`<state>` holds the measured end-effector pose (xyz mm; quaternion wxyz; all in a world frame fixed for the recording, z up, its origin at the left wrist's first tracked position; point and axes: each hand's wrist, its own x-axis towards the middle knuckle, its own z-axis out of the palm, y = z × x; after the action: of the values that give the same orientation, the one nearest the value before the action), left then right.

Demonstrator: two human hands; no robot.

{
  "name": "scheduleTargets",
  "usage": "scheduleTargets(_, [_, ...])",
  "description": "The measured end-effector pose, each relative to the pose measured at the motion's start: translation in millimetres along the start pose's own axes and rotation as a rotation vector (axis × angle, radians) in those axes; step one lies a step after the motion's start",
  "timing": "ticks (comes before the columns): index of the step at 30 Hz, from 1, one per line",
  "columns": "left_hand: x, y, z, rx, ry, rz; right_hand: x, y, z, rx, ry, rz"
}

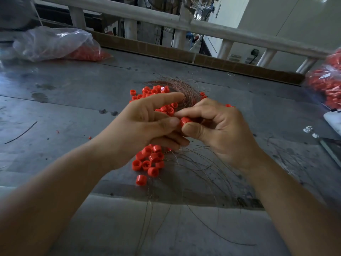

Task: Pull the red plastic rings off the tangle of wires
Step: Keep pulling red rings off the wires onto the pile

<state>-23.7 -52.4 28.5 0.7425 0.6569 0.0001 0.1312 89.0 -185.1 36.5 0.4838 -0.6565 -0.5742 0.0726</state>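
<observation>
Both hands meet above the middle of the grey table. My right hand [217,130] pinches a red plastic ring [185,120] between thumb and forefinger. My left hand [147,126] presses its thumb against the same ring; its lower fingers are curled and its forefinger points right. What the left fingers hold underneath is hidden. A cluster of red rings [149,162] hangs on thin wires [199,163] just below the hands. Behind the hands lies a coppery wire tangle [184,87] with several loose red rings [149,92] beside it.
A clear plastic bag of red rings [60,45] lies at the back left, and another bag of red rings [326,84] sits at the right edge. Small white parts [311,131] lie at the right. A cardboard strip [203,58] and white railing border the far side.
</observation>
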Motion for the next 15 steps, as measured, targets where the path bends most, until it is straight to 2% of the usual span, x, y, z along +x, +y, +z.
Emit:
scheduleTargets(3, [-0.6, -1.5, 2.1, 0.082, 0.007, 0.027, -0.9, -0.7, 0.4, 0.067, 0.019, 0.035])
scheduleTargets(6, [-0.6, -0.6, 1.9, 0.069, 0.015, 0.035, -2.1, -0.2, 1.2, 0.15, 0.12, 0.011])
scheduleTargets(10, [0.8, -0.9, 1.7, 0.047, 0.053, 0.038, -2.7, 2.4, 6.5, 0.085, 0.218, -0.109])
scheduleTargets(15, [-0.3, -2.0, 1.2, 0.091, 0.079, 0.068, -2.2, 4.0, 5.4, 0.017, 0.217, -0.173])
